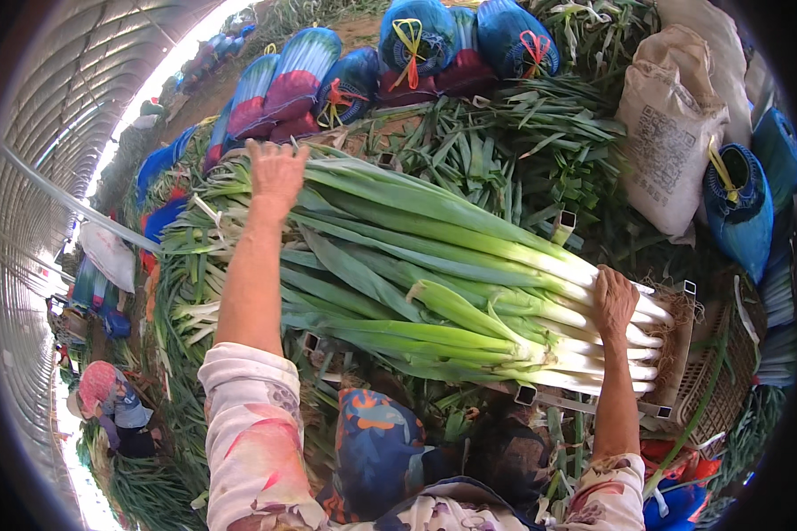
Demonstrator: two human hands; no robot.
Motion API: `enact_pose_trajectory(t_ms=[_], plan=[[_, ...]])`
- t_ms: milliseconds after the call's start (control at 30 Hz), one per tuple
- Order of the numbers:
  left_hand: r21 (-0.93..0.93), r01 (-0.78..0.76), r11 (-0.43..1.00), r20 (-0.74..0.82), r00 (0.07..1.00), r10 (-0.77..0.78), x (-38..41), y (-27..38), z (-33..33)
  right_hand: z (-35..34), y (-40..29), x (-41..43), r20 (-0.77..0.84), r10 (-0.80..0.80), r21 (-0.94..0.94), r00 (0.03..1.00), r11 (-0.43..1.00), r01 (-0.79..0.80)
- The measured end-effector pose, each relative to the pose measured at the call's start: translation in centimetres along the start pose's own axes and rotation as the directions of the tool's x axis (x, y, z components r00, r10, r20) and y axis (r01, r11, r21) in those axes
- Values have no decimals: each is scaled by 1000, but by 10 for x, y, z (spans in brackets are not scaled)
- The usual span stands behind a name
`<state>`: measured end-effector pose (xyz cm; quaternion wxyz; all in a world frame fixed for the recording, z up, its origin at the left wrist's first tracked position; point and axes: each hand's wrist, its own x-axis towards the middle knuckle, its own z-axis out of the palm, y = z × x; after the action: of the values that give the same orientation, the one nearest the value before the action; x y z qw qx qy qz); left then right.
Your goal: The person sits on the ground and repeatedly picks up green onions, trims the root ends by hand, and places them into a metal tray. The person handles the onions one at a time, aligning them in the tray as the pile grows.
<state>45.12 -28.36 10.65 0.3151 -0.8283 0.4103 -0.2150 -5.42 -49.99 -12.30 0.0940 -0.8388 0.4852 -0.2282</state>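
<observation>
A broad row of leeks (425,265) lies before me on a low metal frame (558,398), white stems to the right and green leaves to the left. My left hand (277,171) is over the far edge of the leaf ends, its fingers spread; whether it grips any leaves is hidden. At the other end, my right hand (615,300) curls around the white stems (581,328), close to the roots (671,345). The roots face an upright plate (681,358) at the right end of the frame.
Blue and red net bags (305,73) of leeks stand at the back. Cut leaves (478,146) lie beyond the frame. White woven sacks (671,133) and a plastic basket (710,372) are at right. More leeks (196,318) lie left. Another person (116,405) crouches far left.
</observation>
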Motion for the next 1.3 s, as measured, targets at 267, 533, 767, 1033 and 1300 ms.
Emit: enact_pose_trajectory(t_ms=[267, 533, 767, 1033, 1300], plan=[[-184, -367, 912, -88, 930, 357, -44, 52, -74, -3, 0, 1, 16, 18, -21, 1000, 1000, -18], [-711, -526, 467, -470, 849, 241, -19, 200, 0, -7, -1, 9, 28, -42, -50, 999, 998, 43], [-762, -534, 367, -571, 821, 9, 1, 212, 35, 24, 24, 14, 31, -108, 117, 994, 988, 103], [-574, -749, 331, -704, 658, 267, -47, 111, 7, 40, 101, 16, 157, -264, -372, 952, 877, 305], [-664, 724, -185, 650, 437, -622, -273, -89, 237, 52, 152, 29, 192, -311, -465, 931, 807, 365]])
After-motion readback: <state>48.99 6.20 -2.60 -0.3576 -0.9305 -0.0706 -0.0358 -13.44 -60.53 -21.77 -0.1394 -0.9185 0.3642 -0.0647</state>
